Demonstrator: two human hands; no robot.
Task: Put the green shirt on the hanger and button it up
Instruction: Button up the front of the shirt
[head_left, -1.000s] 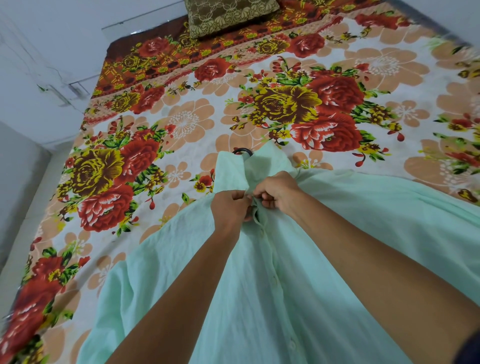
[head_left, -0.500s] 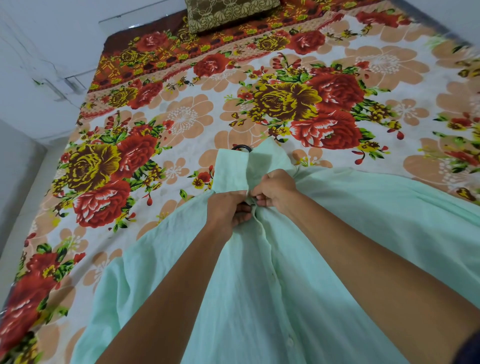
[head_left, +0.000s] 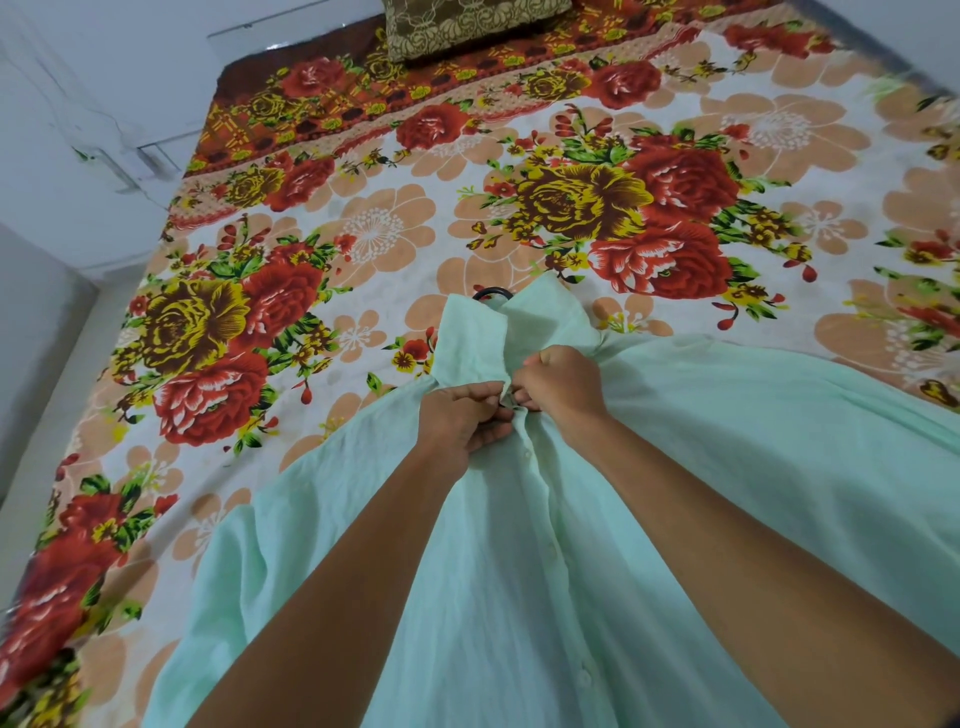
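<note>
Honestly, my left hand (head_left: 460, 423) and right hand (head_left: 561, 392) pinch the green shirt (head_left: 519, 571) placket near the collar; thin fabric could slip, unseating the button.

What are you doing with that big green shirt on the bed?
A person is buttoning a pale green cotton shirt spread on a bed with a red and orange flowered sheet. The left hand and right hand both pinch the shirt's front edges together just below the collar. A black hanger hook pokes out at the collar. A brown patterned pillow lies at the far end.
</note>
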